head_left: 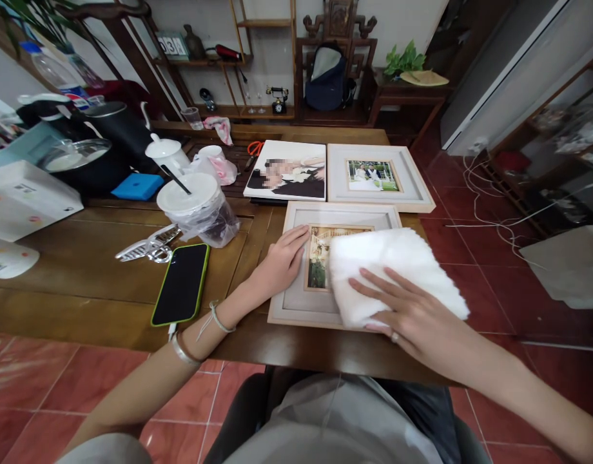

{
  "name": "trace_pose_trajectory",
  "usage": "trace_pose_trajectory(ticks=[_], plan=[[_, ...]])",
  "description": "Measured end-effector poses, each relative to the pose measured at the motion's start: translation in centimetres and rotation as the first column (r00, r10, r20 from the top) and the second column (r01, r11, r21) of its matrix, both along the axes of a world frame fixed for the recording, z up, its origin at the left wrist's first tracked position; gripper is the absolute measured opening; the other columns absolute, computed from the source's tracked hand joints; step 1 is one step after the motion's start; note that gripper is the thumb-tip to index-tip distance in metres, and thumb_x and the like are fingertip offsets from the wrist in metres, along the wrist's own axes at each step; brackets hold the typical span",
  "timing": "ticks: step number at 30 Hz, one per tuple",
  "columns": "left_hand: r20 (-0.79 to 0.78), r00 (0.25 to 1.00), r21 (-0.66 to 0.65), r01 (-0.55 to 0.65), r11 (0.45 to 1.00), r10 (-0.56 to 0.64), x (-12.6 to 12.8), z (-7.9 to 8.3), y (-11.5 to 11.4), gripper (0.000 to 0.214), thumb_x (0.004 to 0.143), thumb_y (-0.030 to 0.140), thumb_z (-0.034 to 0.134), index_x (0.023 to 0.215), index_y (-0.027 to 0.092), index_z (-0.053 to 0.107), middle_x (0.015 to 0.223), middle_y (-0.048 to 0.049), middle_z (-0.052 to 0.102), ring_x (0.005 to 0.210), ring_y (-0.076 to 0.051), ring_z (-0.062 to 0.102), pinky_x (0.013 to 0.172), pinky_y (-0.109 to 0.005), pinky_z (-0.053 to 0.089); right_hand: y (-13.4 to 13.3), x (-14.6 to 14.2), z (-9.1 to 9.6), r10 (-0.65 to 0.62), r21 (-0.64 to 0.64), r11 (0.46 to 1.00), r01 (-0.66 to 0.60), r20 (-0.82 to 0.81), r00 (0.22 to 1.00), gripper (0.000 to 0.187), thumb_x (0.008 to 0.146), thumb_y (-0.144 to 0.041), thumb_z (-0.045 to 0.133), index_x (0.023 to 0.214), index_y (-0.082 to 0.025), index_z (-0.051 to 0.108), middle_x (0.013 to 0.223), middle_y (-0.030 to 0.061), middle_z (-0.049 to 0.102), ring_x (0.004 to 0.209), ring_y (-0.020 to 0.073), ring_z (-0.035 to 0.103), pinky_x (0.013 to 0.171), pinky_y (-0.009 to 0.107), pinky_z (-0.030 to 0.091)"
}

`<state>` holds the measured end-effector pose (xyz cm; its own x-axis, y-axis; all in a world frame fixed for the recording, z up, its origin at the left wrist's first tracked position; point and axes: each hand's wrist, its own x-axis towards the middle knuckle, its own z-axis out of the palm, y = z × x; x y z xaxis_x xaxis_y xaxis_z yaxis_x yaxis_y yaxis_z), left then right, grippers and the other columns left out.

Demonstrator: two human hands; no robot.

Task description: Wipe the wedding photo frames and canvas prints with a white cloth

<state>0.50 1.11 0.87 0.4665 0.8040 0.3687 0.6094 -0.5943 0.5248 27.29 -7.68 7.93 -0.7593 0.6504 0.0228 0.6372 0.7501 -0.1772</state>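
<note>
A light wooden picture frame [289, 306] lies flat near the table's front edge, with a small photo [318, 267] in its middle. My left hand [287, 258] rests on the frame's left side, fingers stretched out flat over the mat. Under my right hand [405, 309] is a fluffy white cloth [393, 251]; the fingers are spread on top, pressing it onto the frame. This cloth hides the right part of the frame and photo and hangs past its right edge. Behind lie a second picture frame [412, 177] and a white-edged photo panel [289, 171].
Left of the frame are a phone [180, 283] with a cable plugged in, a clear hair claw [149, 248] and a lidded drink cup [200, 206] with a straw. Further back stand a white teapot [165, 154], a blue box [138, 185] and orange-handled scissors [254, 149].
</note>
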Motion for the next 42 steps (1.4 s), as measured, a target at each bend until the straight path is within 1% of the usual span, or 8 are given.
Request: trace_pose_trajectory(ticks=[8,15,22,28,34,37,39,42], plan=[[0.007,1.000,-0.025,-0.008,1.000,0.009,0.0,-0.1,-0.1,0.042,0.095,0.016,0.036,0.135,0.011,0.048,0.142,-0.0164,0.049,0.135,-0.024,0.041,0.113,-0.050,0.035,1.5,5.6,1.2,0.004,-0.078,0.997,-0.005,-0.005,1.000,0.026,0.094,-0.027,0.046,0.107,-0.030,0.069,0.150,-0.0008,0.038,0.139,0.0269,0.031,0.109,0.053,0.036],[0.009,1.000,-0.037,-0.012,0.999,0.012,0.1,0.1,-0.3,0.042,0.096,0.018,0.034,0.137,0.015,0.046,0.143,-0.0144,0.048,0.136,-0.024,0.040,0.113,-0.051,0.034,6.3,3.7,-0.3,-0.239,0.180,0.942,0.282,-0.227,0.944,0.033,0.095,-0.025,0.045,0.123,-0.017,0.060,0.133,0.0133,0.057,0.134,0.0315,0.039,0.103,0.051,0.044],[0.009,1.000,-0.034,-0.014,0.999,0.015,0.2,0.3,-0.3,0.041,0.097,0.019,0.034,0.135,0.015,0.048,0.141,-0.0140,0.049,0.135,-0.024,0.041,0.113,-0.050,0.034,11.5,0.6,-0.9,-0.174,0.247,0.953,0.176,-0.028,0.984,0.059,0.076,0.002,0.047,0.132,-0.018,0.052,0.149,0.0135,0.038,0.140,0.0361,0.025,0.107,0.065,0.030],[0.021,1.000,-0.032,-0.017,0.999,0.018,0.3,0.2,-0.2,0.042,0.096,0.017,0.035,0.135,0.013,0.049,0.141,-0.0154,0.050,0.135,-0.024,0.042,0.113,-0.049,0.035,5.1,-0.7,-0.9,-0.118,0.216,0.973,0.077,0.186,0.975,0.066,0.065,0.007,0.053,0.128,-0.012,0.056,0.141,0.0233,0.046,0.130,0.0421,0.041,0.100,0.056,0.043],[0.009,1.000,-0.034,-0.009,0.999,0.010,0.2,-0.1,-0.2,0.044,0.094,0.014,0.035,0.137,0.014,0.047,0.143,-0.0148,0.048,0.136,-0.024,0.039,0.113,-0.051,0.034,-2.8,-1.5,0.8,-0.015,0.199,0.980,-0.006,0.103,0.995,0.061,0.057,-0.003,0.059,0.117,-0.016,0.062,0.130,0.0231,0.056,0.113,0.0418,0.058,0.080,0.048,0.057],[0.014,1.000,-0.042,-0.016,0.999,0.016,0.2,-0.1,-0.2,0.044,0.094,0.015,0.036,0.137,0.014,0.047,0.143,-0.0150,0.048,0.136,-0.024,0.040,0.113,-0.051,0.035,-2.7,-0.9,2.7,-0.038,0.083,0.996,0.039,-0.017,0.999,0.060,0.065,-0.003,0.052,0.123,-0.019,0.056,0.107,0.0141,0.069,0.084,0.0267,0.069,0.064,0.034,0.057],[0.028,0.999,-0.043,-0.023,0.999,0.024,0.3,0.0,-0.3,0.043,0.095,0.015,0.036,0.136,0.014,0.048,0.142,-0.0148,0.049,0.136,-0.025,0.041,0.112,-0.051,0.035,-1.3,-0.1,3.9,-0.128,-0.012,0.992,0.127,-0.155,0.980,0.045,0.075,-0.006,0.050,0.117,-0.021,0.057,0.076,0.0028,0.067,0.056,0.0170,0.062,0.050,0.027,0.051],[0.048,0.999,-0.028,-0.021,0.999,0.022,0.3,0.0,-0.3,0.042,0.095,0.015,0.036,0.135,0.015,0.049,0.141,-0.0145,0.050,0.135,-0.024,0.042,0.112,-0.051,0.036,1.6,0.7,4.8,-0.299,0.055,0.941,0.334,-0.330,0.896,0.017,0.083,-0.016,0.052,0.095,-0.021,0.062,0.060,-0.0006,0.058,0.048,0.0163,0.053,0.047,0.028,0.047]])
